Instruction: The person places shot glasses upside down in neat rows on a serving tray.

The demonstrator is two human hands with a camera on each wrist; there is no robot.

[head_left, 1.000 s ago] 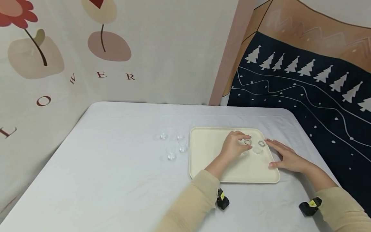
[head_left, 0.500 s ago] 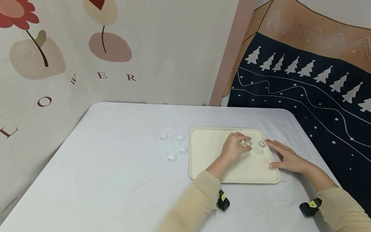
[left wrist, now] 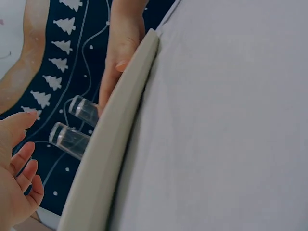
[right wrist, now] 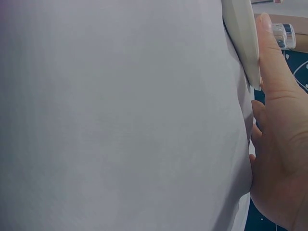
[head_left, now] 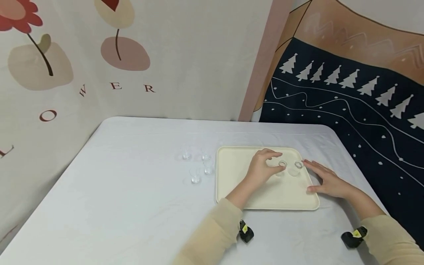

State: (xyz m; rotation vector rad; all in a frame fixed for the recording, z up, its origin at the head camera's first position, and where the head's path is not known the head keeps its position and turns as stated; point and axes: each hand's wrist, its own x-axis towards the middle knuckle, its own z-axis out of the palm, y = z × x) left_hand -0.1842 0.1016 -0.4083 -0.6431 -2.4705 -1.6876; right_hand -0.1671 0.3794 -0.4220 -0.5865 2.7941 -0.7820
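Observation:
My left hand [head_left: 261,167] is just left of a small clear glass [head_left: 282,163] on the cream tray [head_left: 232,191]. Its thumb and fingers are spread apart, and in the left wrist view a gap shows between the fingers and the glass [left wrist: 70,139]. Beside that stands a second clear glass [head_left: 298,165]; both are upside down, thick bases up. My right hand [head_left: 328,182] rests at the tray's right edge with fingers extended, its fingertips close to the second glass. In the right wrist view the thumb [right wrist: 272,62] lies along the tray's rim.
Several more small clear glasses [head_left: 195,178] stand on the white tablecloth [head_left: 132,206] left of the tray. A printed cloth [head_left: 185,66] hangs behind the table, and a dark one with white trees [head_left: 331,99] hangs at the right.
My left hand has let go of the left glass and drawn back slightly to the left, its fingers opening wider. The right hand stays at the tray's edge.

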